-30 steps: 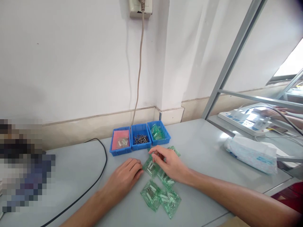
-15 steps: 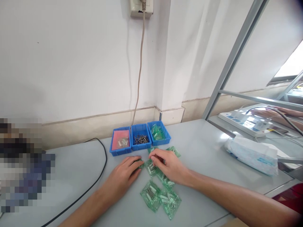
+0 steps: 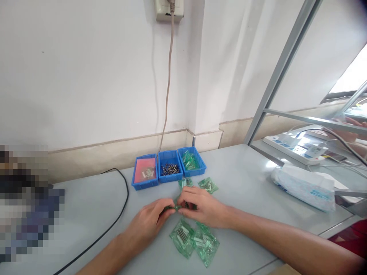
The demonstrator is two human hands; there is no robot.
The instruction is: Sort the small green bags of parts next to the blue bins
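Note:
My left hand [image 3: 157, 217] and my right hand [image 3: 203, 206] meet over the table, each with its fingers pinched on a small green plastic bag [image 3: 177, 207]. Most of that bag is hidden by the fingers. Nearer to me lie two green bags: one bag of screws and white pieces [image 3: 182, 237], and another bag beside it [image 3: 206, 244]. Beyond my right hand rest two more, a far bag [image 3: 185, 182] and a bag to its right [image 3: 208, 185].
Three blue bins stand against the wall: a left bin [image 3: 145, 186] with a pink sheet and white pieces, a middle bin [image 3: 171, 178] of screws, a right bin [image 3: 197, 172] of green bags. A black cable [image 3: 114, 221], a white packet [image 3: 304, 189] and a metal frame [image 3: 282, 72] flank them.
My right hand has come down toward me and my left fingers have closed, so both now pinch the bag. The far bags show more fully.

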